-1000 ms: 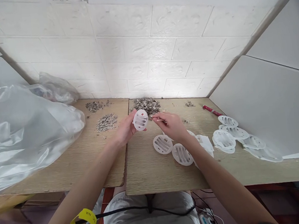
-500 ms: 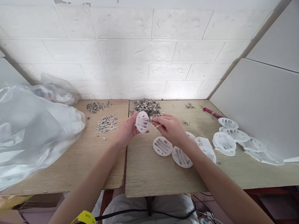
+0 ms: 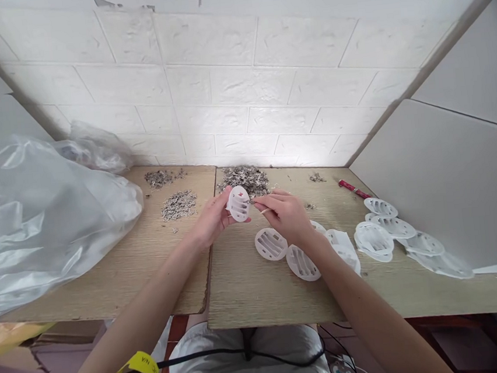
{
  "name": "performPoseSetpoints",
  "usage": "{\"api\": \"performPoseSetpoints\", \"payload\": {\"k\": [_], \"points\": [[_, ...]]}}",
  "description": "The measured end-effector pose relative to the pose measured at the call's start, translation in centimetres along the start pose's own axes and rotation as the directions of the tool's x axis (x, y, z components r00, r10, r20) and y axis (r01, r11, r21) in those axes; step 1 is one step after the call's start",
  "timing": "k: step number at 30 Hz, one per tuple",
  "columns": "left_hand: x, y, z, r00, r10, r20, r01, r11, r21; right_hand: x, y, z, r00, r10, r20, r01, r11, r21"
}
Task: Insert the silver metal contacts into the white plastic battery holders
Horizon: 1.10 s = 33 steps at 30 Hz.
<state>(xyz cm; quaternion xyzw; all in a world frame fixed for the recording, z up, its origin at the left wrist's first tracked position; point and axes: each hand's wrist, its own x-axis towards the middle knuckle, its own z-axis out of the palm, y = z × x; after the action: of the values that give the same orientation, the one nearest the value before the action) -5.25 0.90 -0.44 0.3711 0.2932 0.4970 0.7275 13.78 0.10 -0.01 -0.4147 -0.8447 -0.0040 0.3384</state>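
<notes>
Over the bench (image 3: 241, 295), the left hand (image 3: 212, 219) has its grip closed round a white slotted disc (image 3: 238, 205); the right hand (image 3: 287, 215) pinches a tiny piece (image 3: 252, 201) just beside it.

The near tabletop (image 3: 251, 303) offers passage between the forearms (image 3: 161, 286), but white discs (image 3: 271, 244) (overlapping farther right) stand in the way.

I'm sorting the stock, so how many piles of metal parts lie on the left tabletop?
2: the back pile and, nearer the camera, the front pile. The big plastic bag beside them may hide more.
</notes>
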Motion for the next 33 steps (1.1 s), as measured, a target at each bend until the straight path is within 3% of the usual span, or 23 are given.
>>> {"api": "performPoseSetpoints", "payload": {"k": [10, 20, 33], "points": [[-0.04, 0.24, 0.05, 1.0, -0.01, 0.019, 0.01, 1.0, -0.003, -0.04, -0.18, -0.37, 1.0, -0.002, -0.026, 0.001, 1.0, -0.01], [-0.19, 0.47, 0.23, 1.0, -0.016, -0.001, 0.016, 1.0, 0.003, -0.12, 0.15, 0.0, 0.987, -0.106, -0.123, 0.105, 0.994, -0.013], [-0.04, -0.31, 0.06, 0.999, 0.029, 0.024, -0.03, 0.999, 0.033, -0.22, 0.02, 0.21, 0.986, -0.13, -0.104, 0.129, 0.991, -0.015]]}}
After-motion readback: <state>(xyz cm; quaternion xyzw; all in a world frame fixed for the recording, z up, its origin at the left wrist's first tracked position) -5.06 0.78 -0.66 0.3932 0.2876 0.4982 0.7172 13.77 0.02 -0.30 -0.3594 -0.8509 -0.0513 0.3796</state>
